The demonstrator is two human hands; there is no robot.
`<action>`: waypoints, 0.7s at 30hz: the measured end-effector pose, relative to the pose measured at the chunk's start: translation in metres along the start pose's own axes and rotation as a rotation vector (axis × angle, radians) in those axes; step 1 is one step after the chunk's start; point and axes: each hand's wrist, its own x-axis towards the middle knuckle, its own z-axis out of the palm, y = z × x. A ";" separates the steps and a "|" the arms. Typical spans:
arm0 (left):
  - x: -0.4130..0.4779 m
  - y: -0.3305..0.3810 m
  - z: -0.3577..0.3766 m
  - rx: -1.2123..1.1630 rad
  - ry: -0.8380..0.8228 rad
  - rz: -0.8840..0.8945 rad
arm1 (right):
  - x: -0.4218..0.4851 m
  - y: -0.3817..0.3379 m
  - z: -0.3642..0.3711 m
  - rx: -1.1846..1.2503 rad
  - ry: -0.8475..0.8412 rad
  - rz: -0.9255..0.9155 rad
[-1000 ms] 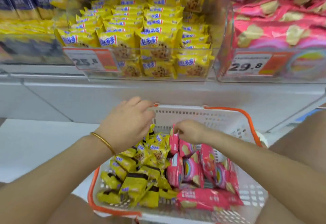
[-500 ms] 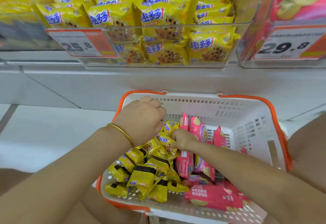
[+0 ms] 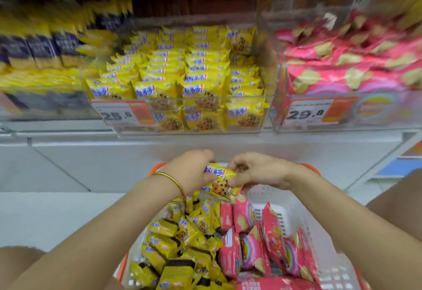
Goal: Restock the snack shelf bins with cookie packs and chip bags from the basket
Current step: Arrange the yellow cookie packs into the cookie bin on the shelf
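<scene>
Left hand (image 3: 189, 170): fingers curled over the top of the cookie packs (image 3: 219, 181), a firm hold, gold bangle (image 3: 174, 183) on the wrist.
Right hand (image 3: 260, 170): thumb and fingertips pinch the same bundle from the 3 o'clock side.
Cookie packs: up in both hands, just above the basket's far edge. How many is hard to tell, it looks like more than one.
Basket (image 3: 294, 212): at 6 o'clock, plenty left. Loose yellow packs (image 3: 182, 232) on its 9 o'clock side, pink chip bags (image 3: 251, 244) on its 3 o'clock side.
Cookie bin (image 3: 187, 132): dead ahead at 12 o'clock, price tag (image 3: 121, 113) on the front, rows already packed tight.
Chip bin (image 3: 342, 127): next door at 2 o'clock, full of pink.
Risk, slip: glossy wrappers and a two-handed bundle, so a lower pack could slide out on the lift.
Risk, crowding: a bin this full could have its front rows toppled if the new packs are pushed in hard.
Risk, crushing: squeeze too tight and the cookies may crack.
Risk, blur: the view is streaked with motion, so aim at the bin may be off.
</scene>
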 end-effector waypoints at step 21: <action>0.023 0.001 -0.100 0.244 0.747 0.131 | 0.040 -0.190 -0.108 -1.045 1.001 0.042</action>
